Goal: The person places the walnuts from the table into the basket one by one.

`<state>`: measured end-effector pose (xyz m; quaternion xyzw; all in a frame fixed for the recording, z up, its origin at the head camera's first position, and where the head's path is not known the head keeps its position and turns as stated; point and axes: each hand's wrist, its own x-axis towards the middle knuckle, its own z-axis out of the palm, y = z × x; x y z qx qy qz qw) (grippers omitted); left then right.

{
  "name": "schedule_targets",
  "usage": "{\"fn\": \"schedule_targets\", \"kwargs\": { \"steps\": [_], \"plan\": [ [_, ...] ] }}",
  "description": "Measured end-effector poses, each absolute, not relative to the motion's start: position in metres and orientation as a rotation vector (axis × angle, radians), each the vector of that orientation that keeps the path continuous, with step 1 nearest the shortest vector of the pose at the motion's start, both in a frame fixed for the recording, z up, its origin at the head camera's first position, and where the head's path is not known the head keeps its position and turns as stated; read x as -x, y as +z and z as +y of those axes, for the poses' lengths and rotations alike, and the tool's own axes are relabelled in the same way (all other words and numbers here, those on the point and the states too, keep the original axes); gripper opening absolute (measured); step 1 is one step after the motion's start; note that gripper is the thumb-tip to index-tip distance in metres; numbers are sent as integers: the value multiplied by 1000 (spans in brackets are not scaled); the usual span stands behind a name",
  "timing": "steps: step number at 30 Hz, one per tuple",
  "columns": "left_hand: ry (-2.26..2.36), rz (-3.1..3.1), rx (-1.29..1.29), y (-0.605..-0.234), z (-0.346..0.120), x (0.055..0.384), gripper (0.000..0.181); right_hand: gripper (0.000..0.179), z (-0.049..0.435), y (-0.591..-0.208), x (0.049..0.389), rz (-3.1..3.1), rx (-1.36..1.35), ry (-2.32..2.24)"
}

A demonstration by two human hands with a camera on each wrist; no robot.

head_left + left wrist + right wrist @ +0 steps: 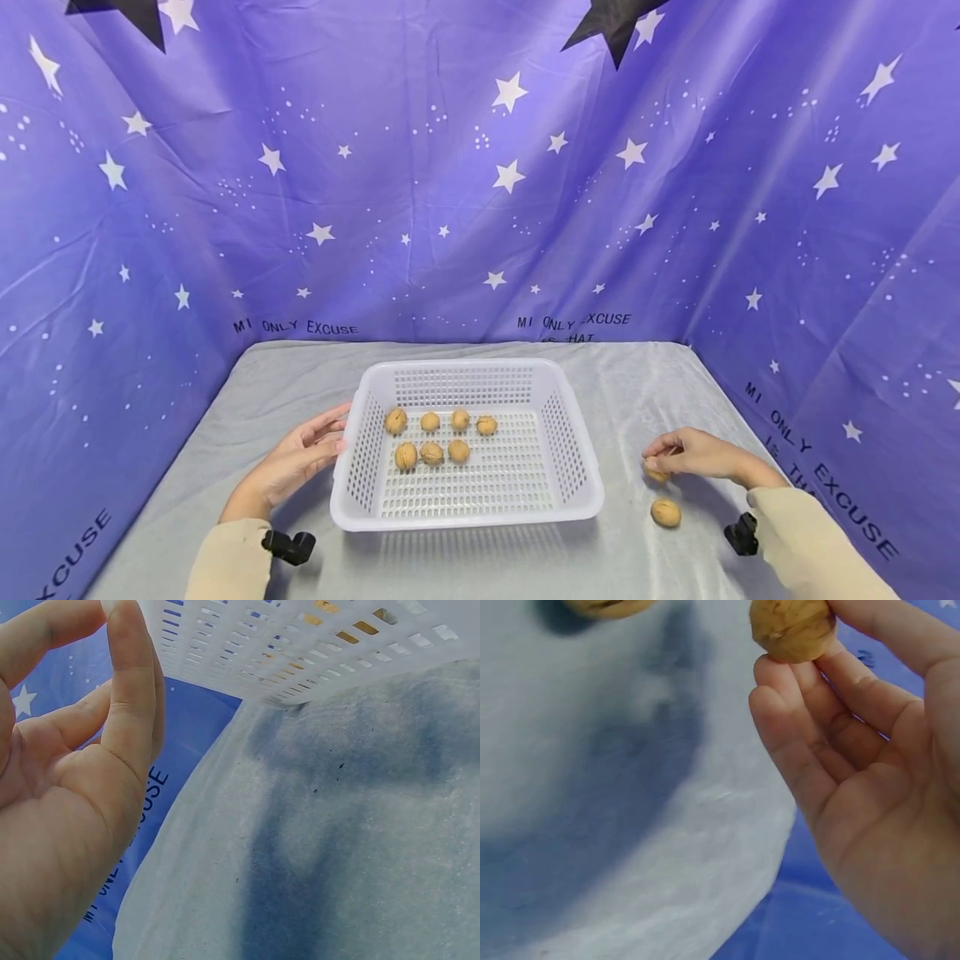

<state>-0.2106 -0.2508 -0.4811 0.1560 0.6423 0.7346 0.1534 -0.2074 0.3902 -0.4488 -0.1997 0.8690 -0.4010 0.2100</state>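
A white plastic basket (465,523) with slotted walls holds several walnuts in two rows toward its left. At its left side my left hand (303,458) rests with loosely extended fingertips right at the rim; the left wrist view shows that hand (82,757) beside the slotted basket wall (247,652). Out to the right, my right hand (693,454) pinches a walnut (657,475) between thumb and fingers. The same walnut (793,626) appears close up in the right wrist view. Just nearer the front, another walnut (666,512) lies on the cloth.
A grey cloth (285,379) covers the table. Blue curtains with white stars (450,208) hang behind it and along both sides. Black wrist devices sit on the left cuff (232,558) and the right cuff (810,542).
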Motion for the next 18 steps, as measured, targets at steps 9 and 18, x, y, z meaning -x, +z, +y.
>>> {"fn": "schedule_targets", "kwargs": {
  "steps": [9, 18],
  "plan": [
    [2120, 1822, -475, -482, -252, 210, 66, 33, 363, -411, 215, 2588, 620, -1004],
    [2111, 1821, -477, -481, -252, 210, 67, 30, 321, -372, 236, 2624, 717, -955]
  ]
}}
